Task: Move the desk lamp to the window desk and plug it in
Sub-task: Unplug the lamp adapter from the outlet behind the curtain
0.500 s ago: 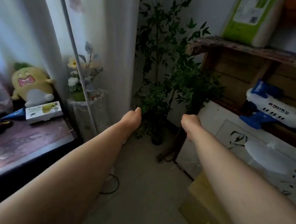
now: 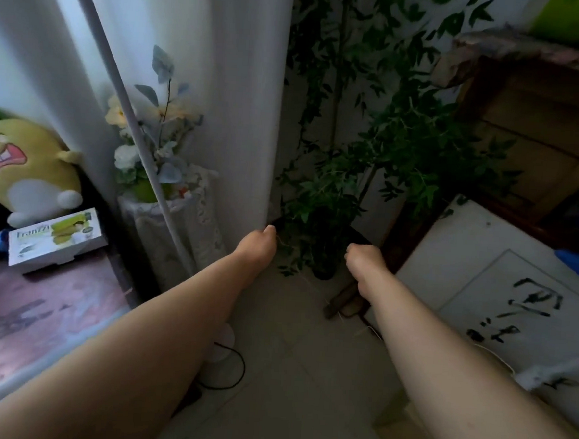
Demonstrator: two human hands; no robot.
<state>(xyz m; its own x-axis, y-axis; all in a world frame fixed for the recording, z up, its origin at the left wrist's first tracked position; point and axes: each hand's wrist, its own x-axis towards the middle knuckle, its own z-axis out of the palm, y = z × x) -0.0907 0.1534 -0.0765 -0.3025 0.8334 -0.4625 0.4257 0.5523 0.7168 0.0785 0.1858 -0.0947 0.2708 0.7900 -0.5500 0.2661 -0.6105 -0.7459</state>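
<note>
My left hand (image 2: 257, 248) reaches down toward the floor beside the curtain, fingers curled under and thumb pinched on a thin pale lamp cord (image 2: 311, 286). The cord trails right across the floor toward a white lamp part (image 2: 551, 369) lying on the white table at the right edge. My right hand (image 2: 364, 260) hangs fisted next to the plant pot (image 2: 324, 263); its palm is hidden. The dark wooden window desk (image 2: 34, 321) is at the left, under the curtained window.
On the window desk sit a yellow plush toy (image 2: 21, 166) and a white box (image 2: 57, 237). A white pole (image 2: 142, 147) slants down to a round base (image 2: 221, 338) with a black cable. A flower stand (image 2: 174, 232), leafy plant (image 2: 389, 140) and wooden shelf (image 2: 545, 117) fill the corner.
The view has closed in on the corner and tilted down. Both hands sit slightly lower, near the plant pot, still curled.
</note>
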